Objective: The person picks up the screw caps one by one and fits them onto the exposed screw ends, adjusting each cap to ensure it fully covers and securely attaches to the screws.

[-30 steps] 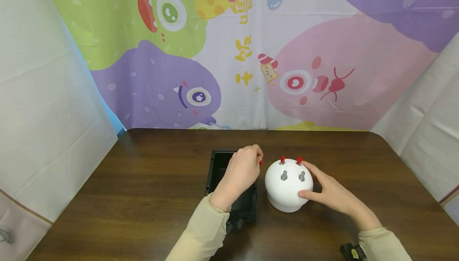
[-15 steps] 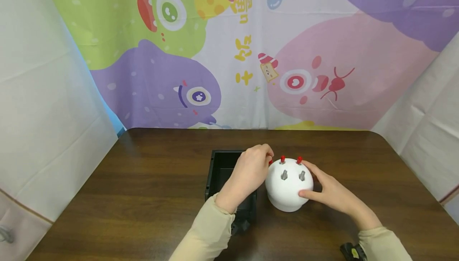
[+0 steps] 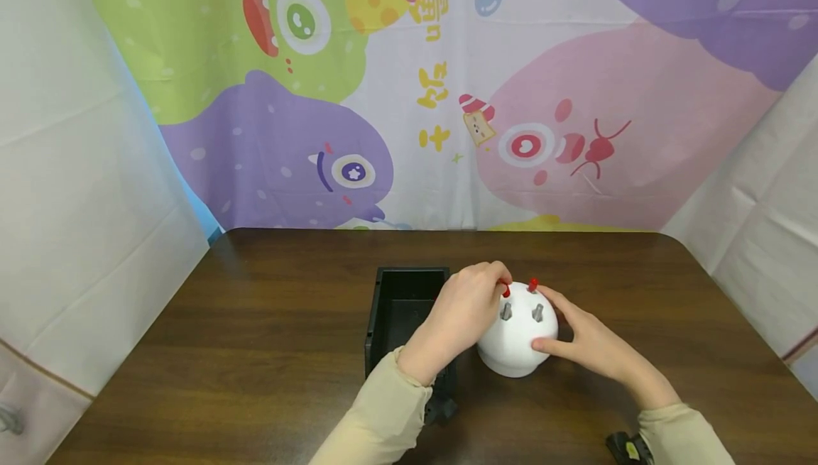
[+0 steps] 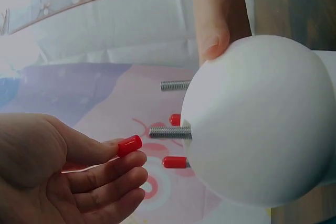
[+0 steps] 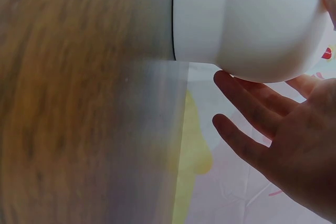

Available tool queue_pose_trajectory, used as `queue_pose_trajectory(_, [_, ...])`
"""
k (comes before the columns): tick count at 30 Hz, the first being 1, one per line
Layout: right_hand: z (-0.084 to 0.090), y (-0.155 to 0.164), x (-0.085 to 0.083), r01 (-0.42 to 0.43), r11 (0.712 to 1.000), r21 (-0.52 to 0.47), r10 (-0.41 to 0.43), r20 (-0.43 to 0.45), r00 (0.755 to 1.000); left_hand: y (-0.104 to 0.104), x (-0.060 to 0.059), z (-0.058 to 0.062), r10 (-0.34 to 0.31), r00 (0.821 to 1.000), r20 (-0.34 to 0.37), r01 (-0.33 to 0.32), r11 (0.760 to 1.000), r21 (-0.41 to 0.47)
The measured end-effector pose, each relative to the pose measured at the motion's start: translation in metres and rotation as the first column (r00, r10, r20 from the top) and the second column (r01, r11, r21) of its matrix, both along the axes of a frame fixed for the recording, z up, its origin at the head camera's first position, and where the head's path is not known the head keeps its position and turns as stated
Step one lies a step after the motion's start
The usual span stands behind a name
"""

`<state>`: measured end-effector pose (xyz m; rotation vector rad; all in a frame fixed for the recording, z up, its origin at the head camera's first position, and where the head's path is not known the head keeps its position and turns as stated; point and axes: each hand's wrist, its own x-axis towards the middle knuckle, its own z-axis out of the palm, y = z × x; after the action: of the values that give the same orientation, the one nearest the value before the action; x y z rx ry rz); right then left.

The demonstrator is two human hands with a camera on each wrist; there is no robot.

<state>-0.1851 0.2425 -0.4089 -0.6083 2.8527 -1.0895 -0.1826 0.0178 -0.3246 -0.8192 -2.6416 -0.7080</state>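
A white round-topped body (image 3: 514, 348) stands on the table, with several threaded bolts sticking out of its dome. Two bolts are bare metal, the nearer pair in the head view, such as this bare bolt (image 4: 170, 132). Two others wear red caps, one of them this fitted cap (image 4: 175, 162). My left hand (image 3: 463, 305) pinches a loose red cap (image 4: 129, 146) between thumb and forefinger, a short gap from a bare bolt's tip. My right hand (image 3: 591, 341) holds the dome's right side, thumb in front and forefinger behind; in the right wrist view its lower fingers are spread along the underside.
Left of the white body lies an open black box (image 3: 372, 316), partly covered by my left forearm. The brown wooden table (image 3: 255, 351) ends at a printed cartoon curtain (image 3: 441, 188). A small black object (image 3: 623, 447) sits by my right sleeve.
My left hand has moved right with the red cap, from over the black box to the dome's bolts, and now overlaps the left capped bolt. The right hand has stayed in place.
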Motion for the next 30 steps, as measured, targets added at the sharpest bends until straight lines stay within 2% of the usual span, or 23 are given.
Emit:
queue_pose_trajectory(14, [0.000,0.000,0.001,-0.004,1.000,-0.005,0.004,-0.001,1.000,0.012,0.001,-0.005,-0.047,0.999,0.018,0.048,0.998,-0.042])
queue_pose_trajectory(22, [0.002,-0.001,0.001,0.002,1.000,0.008,-0.002,0.019,1.000,0.016,-0.001,-0.008,-0.064,0.998,-0.009,0.063,0.997,-0.044])
queue_pose_trajectory(30, [0.001,0.000,0.000,0.002,1.000,0.002,-0.002,0.024,1.000,0.019,-0.001,-0.009,-0.074,0.997,-0.005,0.074,0.996,-0.047])
